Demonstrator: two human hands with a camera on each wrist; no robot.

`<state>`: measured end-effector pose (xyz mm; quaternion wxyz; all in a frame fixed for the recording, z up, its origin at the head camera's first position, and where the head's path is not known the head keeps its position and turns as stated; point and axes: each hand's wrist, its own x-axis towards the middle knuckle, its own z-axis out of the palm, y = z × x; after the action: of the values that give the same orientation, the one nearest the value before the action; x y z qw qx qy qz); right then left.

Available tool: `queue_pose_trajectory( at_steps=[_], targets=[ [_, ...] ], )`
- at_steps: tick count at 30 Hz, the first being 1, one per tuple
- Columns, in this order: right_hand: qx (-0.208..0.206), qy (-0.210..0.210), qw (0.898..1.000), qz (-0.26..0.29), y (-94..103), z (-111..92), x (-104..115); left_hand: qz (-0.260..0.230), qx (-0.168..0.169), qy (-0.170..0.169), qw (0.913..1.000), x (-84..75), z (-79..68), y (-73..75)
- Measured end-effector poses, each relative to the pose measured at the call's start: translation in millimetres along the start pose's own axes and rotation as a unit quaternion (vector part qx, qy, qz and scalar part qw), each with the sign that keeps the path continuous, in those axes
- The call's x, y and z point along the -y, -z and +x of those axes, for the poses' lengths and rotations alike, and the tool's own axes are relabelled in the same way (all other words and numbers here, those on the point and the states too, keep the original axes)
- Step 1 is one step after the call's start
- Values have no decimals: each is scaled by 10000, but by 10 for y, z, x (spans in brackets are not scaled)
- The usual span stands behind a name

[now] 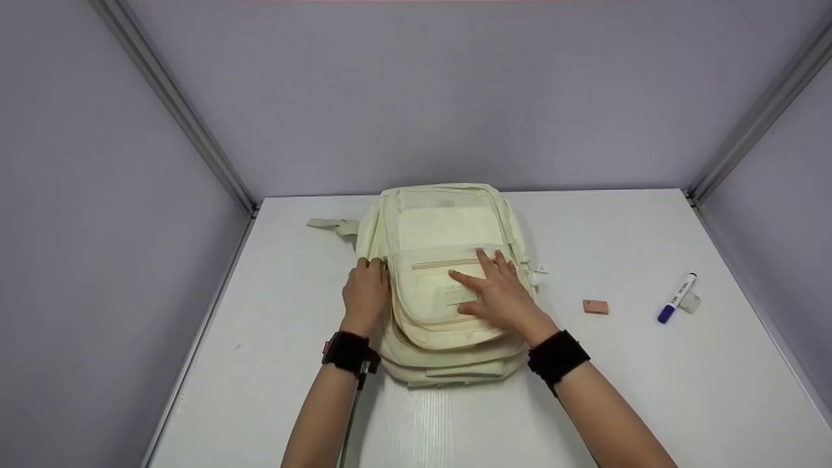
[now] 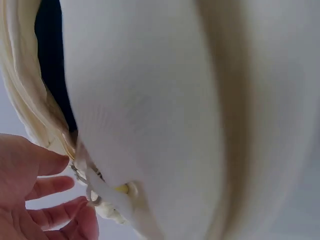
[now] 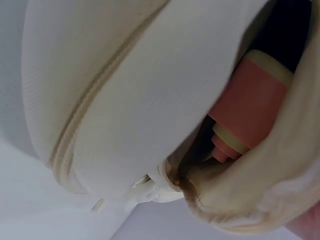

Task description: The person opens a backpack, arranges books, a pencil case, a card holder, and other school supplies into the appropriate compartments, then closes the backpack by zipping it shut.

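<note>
A cream backpack (image 1: 448, 227) lies front side up on the white table. At its left edge my left hand (image 1: 367, 292) has bent fingers at the zipper; in the left wrist view this hand (image 2: 45, 195) pinches near the zipper pull (image 2: 91, 192), though the exact contact is partly hidden. My right hand (image 1: 500, 296), slightly blurred, is spread over the front pocket with nothing gripped. Through an open gap in the bag, the right wrist view shows a pink, stepped cylindrical item (image 3: 252, 102) with beige bands against a dark interior.
Right of the bag lies a small orange-pink block (image 1: 595, 307). Farther right, a white marker with a blue cap (image 1: 677, 298) rests by a small pale translucent piece (image 1: 691, 303). A strap (image 1: 333, 225) extends from the bag's left. Grey panels (image 1: 455, 97) enclose the table.
</note>
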<state>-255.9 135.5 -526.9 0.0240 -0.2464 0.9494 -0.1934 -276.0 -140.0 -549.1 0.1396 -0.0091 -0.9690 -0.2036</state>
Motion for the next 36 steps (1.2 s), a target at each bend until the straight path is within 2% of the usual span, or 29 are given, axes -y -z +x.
queue_pose_trajectory(
  at_steps=[6,13,22,29,36],
  targets=[
    [45,-45,9998,-184,-5,112,-35,-52,99,61,9999,19,197,-57],
    [18,-31,10000,-42,2,211,-101,-556,566,410,9960,68,330,-88],
    [27,5,10000,16,-1,254,-117,-655,451,549,9953,142,386,-80],
    [39,-20,10000,82,2,241,-120,-560,129,328,9978,157,374,-67],
    [102,-46,9999,87,5,239,-124,-81,-240,-264,9993,127,328,-10]
  ],
)
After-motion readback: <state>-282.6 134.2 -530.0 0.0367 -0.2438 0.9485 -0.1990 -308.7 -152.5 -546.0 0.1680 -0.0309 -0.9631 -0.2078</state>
